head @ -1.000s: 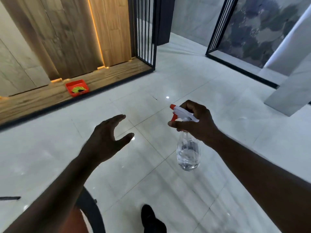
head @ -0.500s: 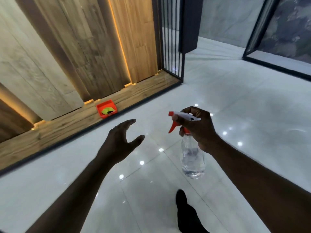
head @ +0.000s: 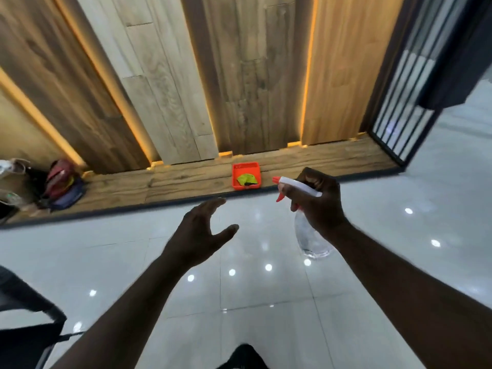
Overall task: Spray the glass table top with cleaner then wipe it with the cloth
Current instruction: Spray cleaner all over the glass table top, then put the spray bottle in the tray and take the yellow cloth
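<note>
My right hand (head: 320, 202) grips the neck of a clear spray bottle (head: 310, 239) with a white head and red trigger, held upright above the glossy floor, nozzle pointing left. My left hand (head: 201, 234) hovers empty beside it, fingers spread. Ahead, a yellow-green cloth (head: 246, 179) lies inside an orange tray (head: 237, 173) on a low wooden ledge. No glass table top is in view.
A wood-panelled wall with lit strips rises behind the ledge (head: 186, 183). Bags (head: 62, 186) sit on the ledge at far left. A black barred partition (head: 402, 115) stands at right. A dark object (head: 24, 323) is at lower left. My shoe (head: 243, 355) shows at the bottom.
The view has swung left and closer to the wooden wall; the orange tray now sits centre, nearer. Both hands keep their pose, the bottle still in the right.
</note>
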Motion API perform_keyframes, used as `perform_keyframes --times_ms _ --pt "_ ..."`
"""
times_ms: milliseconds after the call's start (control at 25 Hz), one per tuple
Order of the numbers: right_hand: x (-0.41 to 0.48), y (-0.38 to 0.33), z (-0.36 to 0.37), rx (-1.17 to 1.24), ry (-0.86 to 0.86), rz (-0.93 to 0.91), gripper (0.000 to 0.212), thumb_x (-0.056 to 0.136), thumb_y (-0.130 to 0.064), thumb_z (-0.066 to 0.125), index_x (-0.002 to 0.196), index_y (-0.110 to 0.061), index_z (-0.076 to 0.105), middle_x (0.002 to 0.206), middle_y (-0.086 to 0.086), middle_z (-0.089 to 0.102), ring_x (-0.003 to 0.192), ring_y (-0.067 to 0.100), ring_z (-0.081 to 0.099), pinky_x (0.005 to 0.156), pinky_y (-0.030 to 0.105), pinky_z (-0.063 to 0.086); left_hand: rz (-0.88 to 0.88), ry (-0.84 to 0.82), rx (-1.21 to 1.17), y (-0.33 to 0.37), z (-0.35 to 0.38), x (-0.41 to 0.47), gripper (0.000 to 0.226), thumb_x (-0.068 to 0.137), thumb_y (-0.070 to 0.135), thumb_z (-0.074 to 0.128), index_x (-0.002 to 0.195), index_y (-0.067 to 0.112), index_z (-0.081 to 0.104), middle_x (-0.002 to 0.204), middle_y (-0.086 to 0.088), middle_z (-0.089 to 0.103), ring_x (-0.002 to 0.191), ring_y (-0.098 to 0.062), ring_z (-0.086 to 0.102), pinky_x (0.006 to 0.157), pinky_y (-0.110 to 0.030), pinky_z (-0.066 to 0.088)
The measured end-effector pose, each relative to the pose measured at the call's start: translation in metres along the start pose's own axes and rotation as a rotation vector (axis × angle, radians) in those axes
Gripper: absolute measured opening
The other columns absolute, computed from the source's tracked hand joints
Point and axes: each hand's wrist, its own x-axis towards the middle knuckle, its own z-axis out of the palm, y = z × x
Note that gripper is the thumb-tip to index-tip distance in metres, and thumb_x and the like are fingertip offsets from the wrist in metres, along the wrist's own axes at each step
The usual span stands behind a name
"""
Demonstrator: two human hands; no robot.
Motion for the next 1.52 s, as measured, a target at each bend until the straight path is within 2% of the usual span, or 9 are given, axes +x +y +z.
perform_keyframes --times_ms 120,240,360,480,600,1040,1160,1320,1520 --pt "0.091 0.032 0.024 -0.027 0.013 -0.035 0.026 0.087 -0.024 0.091 0.067 -0.018 0.075 0.063 0.004 0.072 0.059 0.035 0.071 0.056 0.036 0.055 -0.063 0.049 -0.051 -0.030 0.002 0.072 0.078 0.089 0.059 0.071 0.154 0.025 0.044 0.159 0.002 0.047 0.148 -0.018 0.041 0.115 -0.036 0.039" --pt "0.167 0.077 0.053 -0.178 0.006 -0.152 0.023 0.090 -0.037 0.086 0.076 -0.019 0.081 0.063 -0.006 0.075 0.056 0.007 0.071 0.057 0.025 0.053 -0.105 0.077 -0.091 -0.068 0.006 0.146 0.078 0.090 0.056 0.071 0.155 0.024 0.043 0.161 0.001 0.045 0.148 -0.020 0.041 0.116 -0.039 0.040" --pt "0.241 0.110 0.083 -0.349 -0.020 -0.170 0.048 0.092 -0.054 0.080 0.077 -0.008 0.081 0.064 0.003 0.073 0.055 0.014 0.067 0.056 0.032 0.054 -0.148 0.037 -0.106 -0.110 -0.007 0.222 0.077 0.090 0.056 0.072 0.155 0.026 0.043 0.161 0.001 0.044 0.149 -0.019 0.039 0.115 -0.037 0.038" --pt "0.325 0.128 0.098 -0.408 -0.007 -0.212 0.034 0.091 -0.039 0.085 0.070 -0.015 0.073 0.056 -0.008 0.063 0.053 0.004 0.060 0.052 0.013 0.043 -0.110 0.008 -0.082 -0.134 -0.025 0.313 0.076 0.089 0.053 0.074 0.153 0.024 0.046 0.158 -0.001 0.047 0.147 -0.019 0.040 0.111 -0.029 0.035" --pt "0.398 0.147 0.099 -0.512 -0.041 -0.215 0.031 0.090 -0.038 0.085 0.077 -0.010 0.080 0.065 0.000 0.073 0.056 0.008 0.066 0.053 0.026 0.052 -0.109 -0.011 -0.070 -0.146 -0.034 0.388 0.073 0.089 0.050 0.075 0.151 0.023 0.048 0.157 -0.001 0.049 0.145 -0.019 0.041 0.109 -0.028 0.033" --pt "0.664 0.282 0.111 -0.457 -0.223 0.032 0.025 0.090 -0.038 0.086 0.097 -0.014 0.083 0.077 -0.004 0.077 0.063 0.000 0.068 0.059 0.011 0.045 -0.165 -0.047 -0.070 -0.199 0.002 0.663 0.070 0.090 0.043 0.077 0.150 0.020 0.049 0.156 -0.002 0.050 0.145 -0.019 0.042 0.113 -0.030 0.035" --pt "0.722 0.320 0.131 -0.427 -0.259 0.100 0.019 0.088 -0.037 0.088 0.093 -0.019 0.083 0.073 -0.008 0.078 0.069 0.003 0.074 0.062 0.021 0.054 -0.227 -0.018 -0.086 -0.226 0.011 0.715 0.069 0.090 0.042 0.078 0.148 0.018 0.052 0.152 -0.002 0.054 0.141 -0.016 0.046 0.111 -0.024 0.033" --pt "0.773 0.374 0.166 -0.472 -0.299 0.170 0.018 0.088 -0.035 0.089 0.087 -0.027 0.073 0.073 -0.023 0.068 0.071 -0.011 0.068 0.060 0.005 0.045 -0.311 -0.111 -0.117 -0.281 0.027 0.768 0.070 0.090 0.047 0.076 0.150 0.022 0.051 0.155 0.002 0.052 0.144 -0.016 0.044 0.116 -0.030 0.034" --pt "0.839 0.459 0.215 -0.500 -0.225 0.356 0.023 0.086 -0.024 0.091 0.079 -0.016 0.071 0.068 -0.015 0.070 0.059 -0.008 0.066 0.059 0.008 0.043 -0.349 -0.228 -0.183 -0.371 0.061 0.859 0.067 0.091 0.047 0.075 0.149 0.021 0.053 0.154 0.000 0.052 0.143 -0.018 0.046 0.117 -0.028 0.032"
